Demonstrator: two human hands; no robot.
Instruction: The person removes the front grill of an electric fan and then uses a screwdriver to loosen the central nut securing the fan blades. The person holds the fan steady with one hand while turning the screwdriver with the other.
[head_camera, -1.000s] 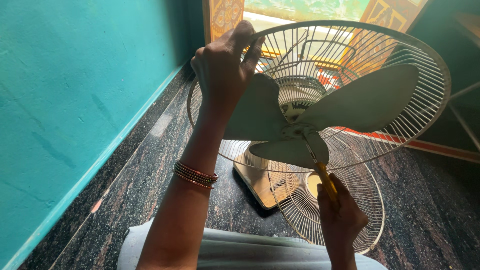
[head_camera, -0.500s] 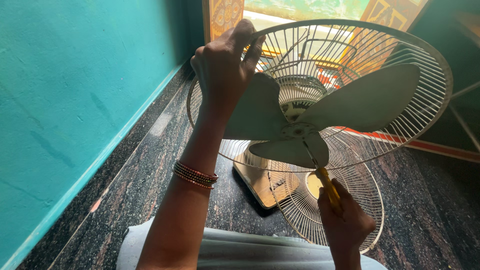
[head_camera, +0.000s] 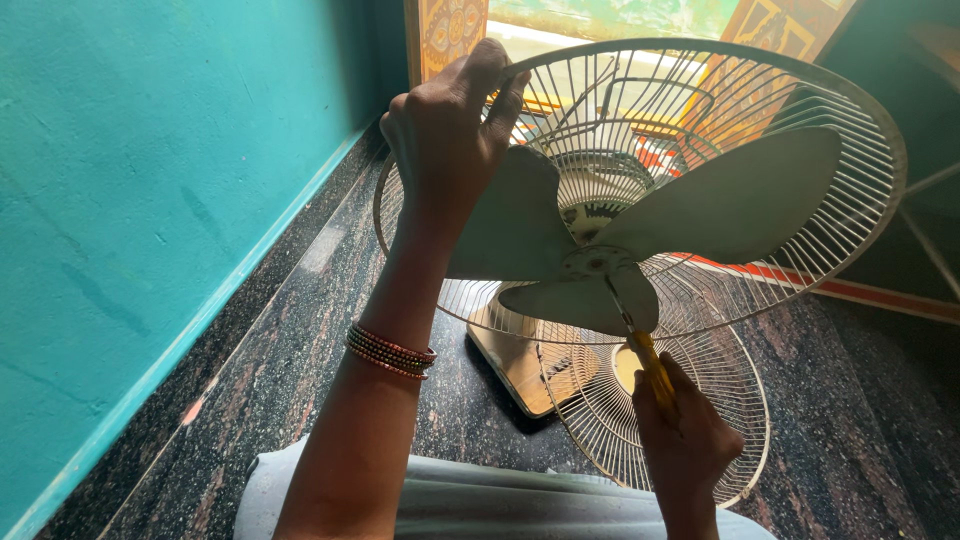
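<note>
Both hands are busy on a table fan. Her left hand (head_camera: 447, 130) is raised and closed around the top rim of the rear wire guard (head_camera: 860, 120), the fingers hooked over the ring and the thumb pressing from the near side. On the left wrist sits a stack of thin bangles (head_camera: 390, 349). Lower and to the right, the right hand (head_camera: 685, 440) is clenched around the yellow handle of a screwdriver (head_camera: 650, 365); its metal shaft goes up from the fist and its tip meets the hub (head_camera: 597, 263) in the middle of the three pale fan blades (head_camera: 735, 200). The hub is between the two hands, a little closer to the right one.

Just under the right hand, a second wire guard (head_camera: 735, 385), taken off, lies flat on the dark speckled stone floor (head_camera: 290, 340), and beside it, below the blades, the cream fan base (head_camera: 510, 360) stands on the same floor. Left of the left arm runs a turquoise wall (head_camera: 130, 200). Near the bottom edge, under both forearms, a grey cloth (head_camera: 480, 505) is visible.
</note>
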